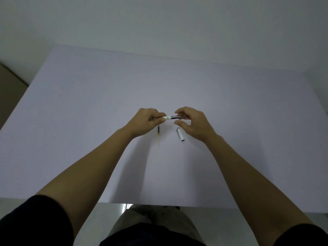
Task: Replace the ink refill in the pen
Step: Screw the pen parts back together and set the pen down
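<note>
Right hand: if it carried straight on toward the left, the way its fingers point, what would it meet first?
Probably the left hand. The right hand grips the other end of the same pen, so only that short stretch separates them; exact depth is unclear.

Two hands [147, 121] [193, 124], one pen [171, 118], one refill [158, 136], one cap [180, 134], one table [88, 103].

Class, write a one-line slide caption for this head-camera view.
Both hands hold the pen above the table; refill and cap lie below.
</note>
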`<state>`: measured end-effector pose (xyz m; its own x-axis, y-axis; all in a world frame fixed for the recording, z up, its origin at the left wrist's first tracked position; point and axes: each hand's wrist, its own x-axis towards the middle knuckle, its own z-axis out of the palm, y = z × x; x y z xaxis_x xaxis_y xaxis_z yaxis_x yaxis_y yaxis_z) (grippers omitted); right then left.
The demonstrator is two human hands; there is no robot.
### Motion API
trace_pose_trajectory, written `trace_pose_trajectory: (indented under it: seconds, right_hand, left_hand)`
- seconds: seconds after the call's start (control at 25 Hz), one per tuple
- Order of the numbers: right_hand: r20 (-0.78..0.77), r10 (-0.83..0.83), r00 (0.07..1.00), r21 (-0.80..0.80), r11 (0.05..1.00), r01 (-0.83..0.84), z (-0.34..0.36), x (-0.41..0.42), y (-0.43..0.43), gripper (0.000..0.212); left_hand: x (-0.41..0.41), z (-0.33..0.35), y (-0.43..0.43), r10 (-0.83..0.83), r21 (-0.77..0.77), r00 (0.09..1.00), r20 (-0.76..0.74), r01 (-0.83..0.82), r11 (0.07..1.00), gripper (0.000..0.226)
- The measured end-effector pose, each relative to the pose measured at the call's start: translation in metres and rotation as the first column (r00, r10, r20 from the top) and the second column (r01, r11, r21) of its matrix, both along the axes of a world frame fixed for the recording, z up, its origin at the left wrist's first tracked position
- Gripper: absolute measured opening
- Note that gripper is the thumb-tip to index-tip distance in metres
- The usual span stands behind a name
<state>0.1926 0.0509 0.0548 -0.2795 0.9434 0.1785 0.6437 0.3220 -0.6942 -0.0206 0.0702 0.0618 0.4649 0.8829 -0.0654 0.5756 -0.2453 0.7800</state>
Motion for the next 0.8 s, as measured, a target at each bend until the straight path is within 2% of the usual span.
trace_pose_trajectory:
  seconds: [0.08,0.24,0.36,0.48,0.56,0.64,0.8]
  right_hand:
    - [0.025,0.005,1.0,0.011,1.0,-0.005,0.0002,0.0013,0.0035,0.012]
    - [0.033,0.016,0.999,0.002,1.0,-0.016,0.0004,0.0011,0.0016,0.018]
    - [0.037,0.025,0.999,0.033,0.999,-0.027,-0.0005,0.0022,0.0029,0.011]
    - [0.049,0.017,0.999,-0.013,1.0,-0.016,0.0007,0.0036,0.0029,0.015]
    - [0.036,0.015,0.999,0.023,1.0,-0.016,0.0021,0.0035,0.001,0.018]
    - [0.034,0.019,0.999,0.049,0.999,-0.02,0.0018,0.0042,0.0019,0.01]
    - [0.046,0.009,0.999,0.03,1.0,-0.01,0.004,0.0052,0.0027,0.014]
  left_hand:
    - [0.0003,0.0012,0.0015,-0.003,0.005,1.0,-0.005,0.003,1.0,0.018]
    - [0.0015,-0.0004,0.0002,-0.003,0.002,1.0,0.005,0.003,1.0,0.018]
    - [0.0036,-0.0012,0.0006,-0.018,0.016,1.0,-0.014,0.018,1.0,0.018]
    - [0.0045,-0.0027,-0.0003,-0.021,0.023,1.0,-0.023,0.022,1.0,0.019]
    - [0.0051,-0.002,0.0001,-0.015,0.032,1.0,-0.022,0.016,0.999,0.02]
    - [0.0064,-0.0009,0.0002,-0.025,0.05,0.999,-0.04,0.027,0.998,0.02]
    - [0.0075,0.0012,-0.0002,-0.025,0.059,0.999,-0.035,0.027,0.998,0.021]
